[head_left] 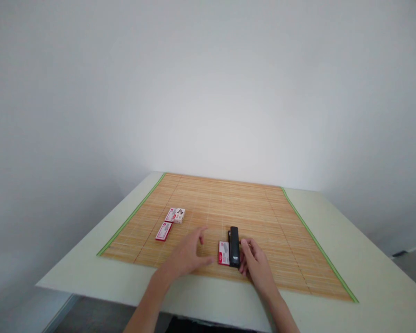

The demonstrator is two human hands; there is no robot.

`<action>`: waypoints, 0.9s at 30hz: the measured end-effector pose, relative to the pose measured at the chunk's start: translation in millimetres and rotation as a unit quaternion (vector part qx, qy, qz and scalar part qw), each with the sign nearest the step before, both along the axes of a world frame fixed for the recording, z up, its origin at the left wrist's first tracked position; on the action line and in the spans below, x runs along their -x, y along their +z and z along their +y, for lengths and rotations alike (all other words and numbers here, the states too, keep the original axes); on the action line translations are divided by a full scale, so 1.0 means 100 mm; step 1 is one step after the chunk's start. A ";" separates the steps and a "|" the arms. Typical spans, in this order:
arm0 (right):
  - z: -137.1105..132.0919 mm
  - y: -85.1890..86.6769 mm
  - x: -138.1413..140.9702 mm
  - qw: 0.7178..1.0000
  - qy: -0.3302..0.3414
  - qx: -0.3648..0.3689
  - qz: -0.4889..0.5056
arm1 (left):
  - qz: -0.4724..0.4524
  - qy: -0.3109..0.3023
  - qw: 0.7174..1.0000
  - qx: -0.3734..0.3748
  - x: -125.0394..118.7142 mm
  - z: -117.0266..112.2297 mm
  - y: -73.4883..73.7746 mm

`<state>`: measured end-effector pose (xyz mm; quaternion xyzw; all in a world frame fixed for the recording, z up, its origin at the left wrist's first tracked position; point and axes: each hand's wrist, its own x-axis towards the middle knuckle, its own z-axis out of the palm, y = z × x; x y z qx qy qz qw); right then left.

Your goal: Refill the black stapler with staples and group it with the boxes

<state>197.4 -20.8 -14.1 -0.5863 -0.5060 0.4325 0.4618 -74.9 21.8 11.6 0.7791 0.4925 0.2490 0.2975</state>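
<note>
There is one view, and I carry its camera on my head. It looks forward and down, from above the near edge of the counter [208,300], along my own forearms [149,296]. These enter from the bottom, so my left fingers [199,231] and my right fingers [245,247] come below the middle. The view is wide and not close: it takes in all four corners of the mat [225,199] and some floor [97,314] underneath. The wall [208,83], which I face nearly straight, fills the upper half.
</note>
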 end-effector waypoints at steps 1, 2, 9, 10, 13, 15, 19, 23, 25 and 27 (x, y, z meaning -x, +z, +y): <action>0.00 0.00 0.00 1.000 -0.003 0.000 0.004 | 0.017 0.032 0.999 -0.026 0.22 0.05 0.01; 0.00 -0.01 0.00 1.000 -0.003 0.000 0.007 | 0.039 0.063 0.996 -0.055 0.44 0.11 0.01; -0.01 -0.04 0.02 1.000 -0.011 0.011 -0.006 | 0.171 0.107 0.979 -0.026 1.36 0.34 0.03; -0.01 -0.04 0.02 1.000 -0.010 0.012 -0.009 | 0.163 0.092 0.982 -0.009 1.37 0.32 0.04; -0.01 -0.03 0.01 1.000 -0.003 0.015 -0.015 | 0.113 0.047 0.992 0.038 1.32 0.24 0.07; -0.01 -0.03 0.01 1.000 0.006 0.014 -0.021 | 0.076 0.040 0.995 0.059 1.23 0.21 0.08; -0.01 -0.03 0.01 0.999 0.016 0.003 -0.051 | 0.058 0.068 0.995 0.032 0.86 0.22 0.10; -0.01 -0.04 0.02 0.997 0.016 -0.005 -0.072 | 0.037 0.014 0.998 -0.042 0.24 0.19 0.22; -0.01 -0.04 0.02 0.997 0.017 -0.011 -0.075 | 0.014 -0.036 0.998 -0.057 -0.05 0.14 0.27; 0.00 -0.05 0.02 0.997 0.021 -0.011 -0.073 | 0.013 -0.087 0.994 -0.059 -0.27 0.08 0.29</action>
